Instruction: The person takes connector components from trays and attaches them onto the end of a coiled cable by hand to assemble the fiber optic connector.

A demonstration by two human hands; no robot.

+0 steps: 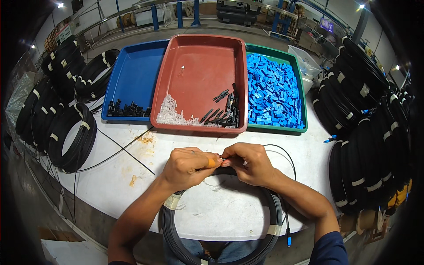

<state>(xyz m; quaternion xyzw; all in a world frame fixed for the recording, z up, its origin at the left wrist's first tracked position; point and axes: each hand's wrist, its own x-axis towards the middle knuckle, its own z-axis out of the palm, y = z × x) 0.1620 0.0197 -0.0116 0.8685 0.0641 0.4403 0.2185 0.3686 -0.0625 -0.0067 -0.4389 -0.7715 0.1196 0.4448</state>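
Observation:
My left hand (187, 167) and my right hand (250, 162) meet above the table's near middle, fingertips pinched together. Between them is a small dark piece (222, 157), mostly covered by the fingers; its kind cannot be made out. An orange wrap circles one finger of my left hand. Directly below both hands lies a coil of black cable (276, 205), bound with pale tape and reaching over the table's front edge toward my lap. A loose cable loops out to the right of the coil, and a blue-tipped connector (289, 238) hangs at the front edge.
Beyond my hands stand a blue tray (137, 66) with small black parts, a red tray (205, 62) with clear and black pieces, and a green tray (304, 112) full of blue connector housings. Taped cable coils (70, 137) crowd the left; more coils (360, 172) are stacked right.

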